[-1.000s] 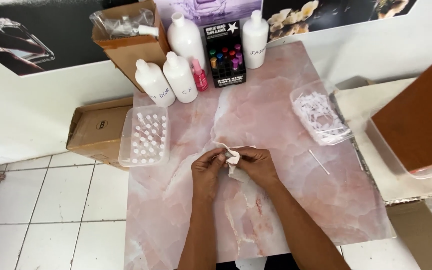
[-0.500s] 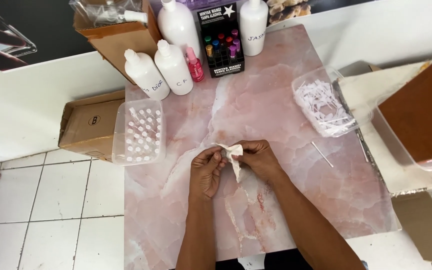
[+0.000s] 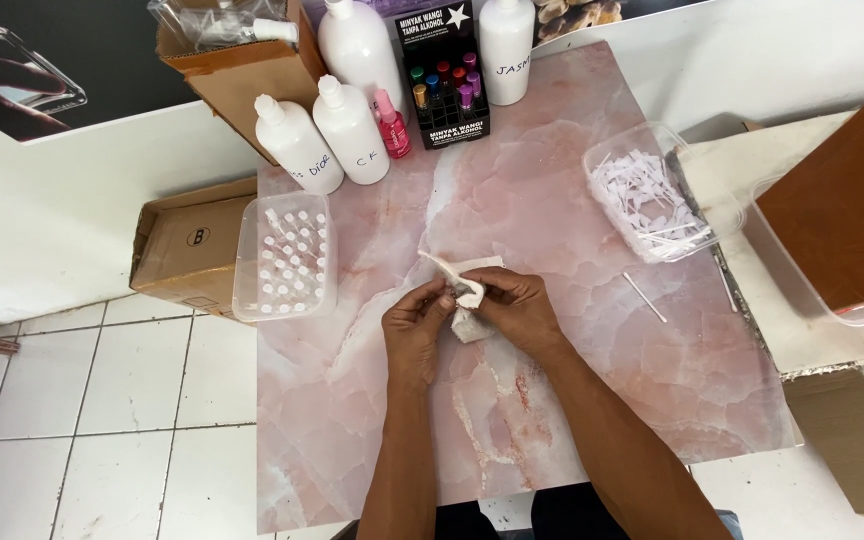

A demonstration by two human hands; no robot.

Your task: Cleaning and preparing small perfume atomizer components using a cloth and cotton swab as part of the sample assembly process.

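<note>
Over the pink marble table (image 3: 572,400), the left hand (image 3: 418,328) and right hand (image 3: 518,308) both pinch a crumpled white tissue (image 3: 464,290) between their fingers.

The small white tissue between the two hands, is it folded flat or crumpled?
Crumpled. The small white tissue is bunched and creased between the left hand and the right hand, with one wrinkled corner sticking up.

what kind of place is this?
Probably a small perfume-refill stall or workshop: big white pump bottles, a black rack of small coloured vials and a clear tub of paper strips on a pink marble-look table.
</note>
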